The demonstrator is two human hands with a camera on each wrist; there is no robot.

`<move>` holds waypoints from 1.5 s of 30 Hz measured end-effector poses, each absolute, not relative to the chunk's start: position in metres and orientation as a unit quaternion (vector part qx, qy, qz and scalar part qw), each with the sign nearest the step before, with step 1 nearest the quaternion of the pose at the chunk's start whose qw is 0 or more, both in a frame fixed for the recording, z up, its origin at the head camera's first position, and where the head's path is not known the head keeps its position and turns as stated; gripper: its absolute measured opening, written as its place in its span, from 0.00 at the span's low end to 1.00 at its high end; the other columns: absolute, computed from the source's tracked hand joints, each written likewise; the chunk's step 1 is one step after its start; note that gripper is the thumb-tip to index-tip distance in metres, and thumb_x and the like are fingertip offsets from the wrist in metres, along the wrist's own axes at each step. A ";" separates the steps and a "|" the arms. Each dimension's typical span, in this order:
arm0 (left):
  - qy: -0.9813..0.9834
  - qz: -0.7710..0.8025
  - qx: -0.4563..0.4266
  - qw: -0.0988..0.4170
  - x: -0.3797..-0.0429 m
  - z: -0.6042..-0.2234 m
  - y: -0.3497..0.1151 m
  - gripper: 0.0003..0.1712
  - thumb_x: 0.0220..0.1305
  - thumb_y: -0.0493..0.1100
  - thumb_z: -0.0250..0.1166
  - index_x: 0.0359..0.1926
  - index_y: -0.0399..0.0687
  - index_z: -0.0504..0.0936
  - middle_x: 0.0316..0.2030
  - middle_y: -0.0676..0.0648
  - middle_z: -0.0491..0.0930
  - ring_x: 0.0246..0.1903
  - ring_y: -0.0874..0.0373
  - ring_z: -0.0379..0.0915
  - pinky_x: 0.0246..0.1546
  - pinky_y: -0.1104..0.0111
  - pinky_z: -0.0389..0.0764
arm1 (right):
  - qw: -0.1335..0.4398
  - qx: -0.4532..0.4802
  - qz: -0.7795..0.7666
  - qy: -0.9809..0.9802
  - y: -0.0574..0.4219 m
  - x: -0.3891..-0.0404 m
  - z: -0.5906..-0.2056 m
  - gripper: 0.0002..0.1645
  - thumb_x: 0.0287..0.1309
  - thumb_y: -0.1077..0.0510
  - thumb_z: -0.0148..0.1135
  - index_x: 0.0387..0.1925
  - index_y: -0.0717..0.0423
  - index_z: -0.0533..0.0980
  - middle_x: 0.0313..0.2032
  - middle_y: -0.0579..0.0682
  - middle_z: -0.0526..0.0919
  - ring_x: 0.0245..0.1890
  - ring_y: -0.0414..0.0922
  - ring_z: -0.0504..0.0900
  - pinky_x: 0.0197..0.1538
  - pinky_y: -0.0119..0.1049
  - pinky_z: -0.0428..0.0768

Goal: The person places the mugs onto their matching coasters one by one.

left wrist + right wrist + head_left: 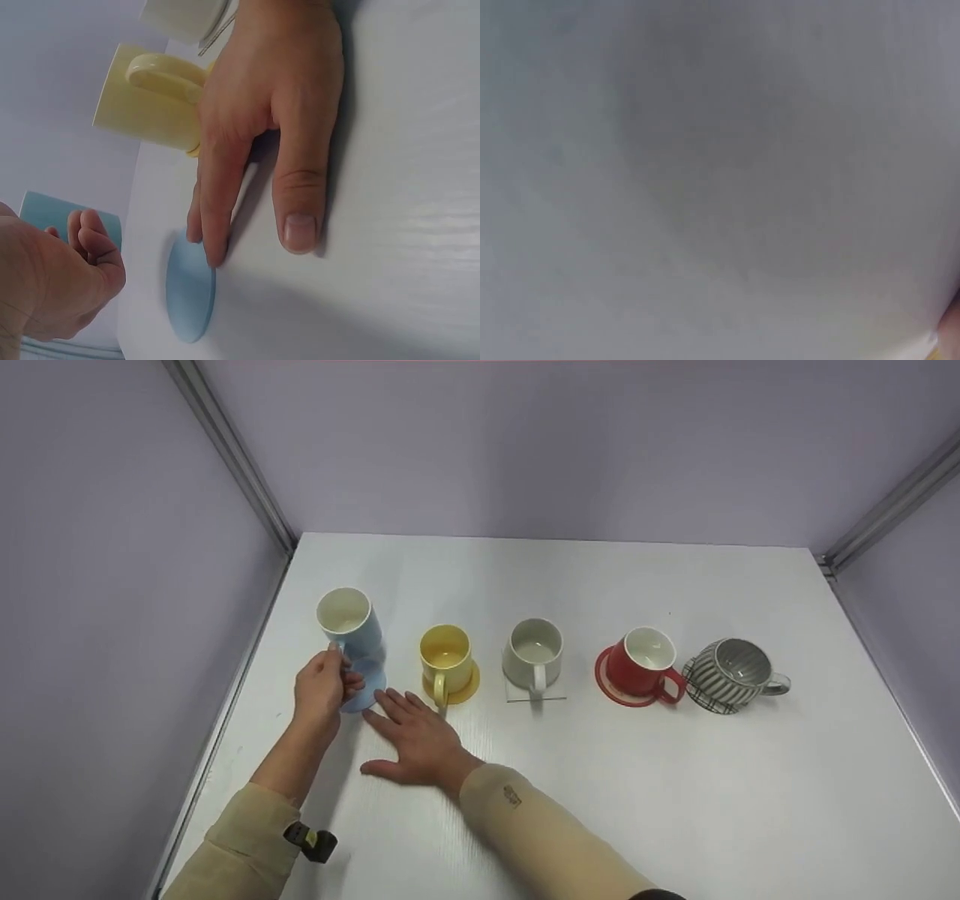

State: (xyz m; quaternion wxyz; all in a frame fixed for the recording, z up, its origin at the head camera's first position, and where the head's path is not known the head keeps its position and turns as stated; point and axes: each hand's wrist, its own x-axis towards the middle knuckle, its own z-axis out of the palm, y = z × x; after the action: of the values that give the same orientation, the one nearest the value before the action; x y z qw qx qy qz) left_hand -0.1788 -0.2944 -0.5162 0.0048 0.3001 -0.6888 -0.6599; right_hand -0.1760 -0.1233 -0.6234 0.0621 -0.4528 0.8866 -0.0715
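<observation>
My left hand (321, 688) grips the handle of a tall light-blue mug (358, 626), which it holds above the table at the left. Below the mug lies a round blue coaster (364, 690). The fingertips of my right hand (418, 741) touch the coaster's near right edge, with the fingers straight and the palm down. In the left wrist view the coaster (190, 289) lies under those fingertips, while the blue mug (71, 214) is mostly hidden behind my left hand (60, 274). The right wrist view shows mainly blurred table surface.
To the right stand a yellow mug (445, 660) on a yellow coaster, a white mug (529, 656) on a clear square coaster, a red mug (634, 669) on a red coaster, and a grey striped cup (726, 671) on a wire-patterned coaster. Walls border the white table (637, 795).
</observation>
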 end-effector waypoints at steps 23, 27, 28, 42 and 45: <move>-0.679 -0.666 0.309 -0.012 -0.153 -0.532 -0.304 0.24 0.86 0.53 0.46 0.48 0.34 0.74 0.31 0.48 0.80 0.31 0.62 0.80 0.37 0.71 0.84 | 0.057 -0.451 -0.076 0.887 -0.124 -0.175 -0.626 0.56 0.68 0.14 0.27 0.86 0.39 0.51 0.85 0.47 0.43 0.84 0.45 0.41 0.83 0.41 0.40; -0.690 -0.657 0.303 -0.014 -0.150 -0.533 -0.306 0.25 0.87 0.53 0.45 0.48 0.34 0.74 0.32 0.48 0.80 0.32 0.61 0.81 0.38 0.70 0.84 | 0.052 -0.453 -0.077 0.886 -0.123 -0.176 -0.626 0.56 0.69 0.14 0.28 0.86 0.39 0.51 0.85 0.48 0.43 0.84 0.46 0.42 0.83 0.41 0.41; -0.694 -0.653 0.301 -0.015 -0.149 -0.534 -0.306 0.25 0.87 0.54 0.45 0.48 0.34 0.74 0.33 0.48 0.80 0.32 0.61 0.81 0.38 0.70 0.84 | 0.052 -0.454 -0.078 0.886 -0.123 -0.176 -0.626 0.56 0.69 0.15 0.29 0.86 0.39 0.51 0.85 0.48 0.43 0.84 0.46 0.41 0.83 0.41 0.41; -0.704 -0.641 0.305 -0.013 -0.139 -0.539 -0.310 0.25 0.87 0.54 0.45 0.47 0.35 0.74 0.31 0.49 0.81 0.30 0.61 0.80 0.36 0.70 0.84 | 0.054 -0.451 -0.080 0.887 -0.123 -0.176 -0.624 0.55 0.69 0.15 0.32 0.86 0.39 0.52 0.85 0.47 0.43 0.84 0.45 0.42 0.83 0.40 0.41; -0.709 -0.636 0.306 -0.015 -0.137 -0.540 -0.310 0.26 0.87 0.54 0.44 0.47 0.34 0.74 0.32 0.48 0.81 0.31 0.61 0.80 0.36 0.70 0.84 | 0.059 -0.448 -0.081 0.888 -0.122 -0.175 -0.624 0.55 0.69 0.15 0.31 0.86 0.39 0.51 0.85 0.47 0.43 0.84 0.45 0.41 0.83 0.40 0.40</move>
State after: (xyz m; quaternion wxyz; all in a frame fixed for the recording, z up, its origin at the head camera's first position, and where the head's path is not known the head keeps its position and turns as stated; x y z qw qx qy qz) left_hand -0.1372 -0.3105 -0.5403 -0.0152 0.3056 -0.7087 -0.6357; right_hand -0.1753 -0.1224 -0.6236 0.0586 -0.4481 0.8884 -0.0808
